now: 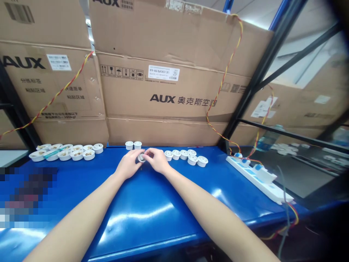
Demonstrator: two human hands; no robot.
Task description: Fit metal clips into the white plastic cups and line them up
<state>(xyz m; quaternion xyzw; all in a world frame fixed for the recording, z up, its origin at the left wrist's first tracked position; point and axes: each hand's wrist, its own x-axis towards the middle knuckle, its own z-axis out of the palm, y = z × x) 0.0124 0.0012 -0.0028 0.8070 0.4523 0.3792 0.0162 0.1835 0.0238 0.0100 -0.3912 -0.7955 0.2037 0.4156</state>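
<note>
Here, starting at the far left, we see a twisted red-and-yellow wire [58, 92] slanting across the AUX cardboard [122, 102] that stands behind the blue tabletop [136, 222]. Below it we have a cluster of round white cups [64, 156], several with brownish contents, and a teal strip [54, 152] lying across some of them. Further right, a pair of white cups [129, 146] stands side by side near the back edge, just beyond our left hand [127, 163]. That hand curves its fingers and thumb around a small white cup [141, 158], which sits between our two hands above the tabletop. Our right hand [157, 160] has its fingertips drawn close together at this cup's rim; whether they pinch it, we cannot tell. Just beside that hand, six white lidded cups [192, 160] stand grouped. Past them we find a white power strip [256, 178] with plugs in it, and then a clear plastic bottle [270, 138] behind the black rack.
</note>
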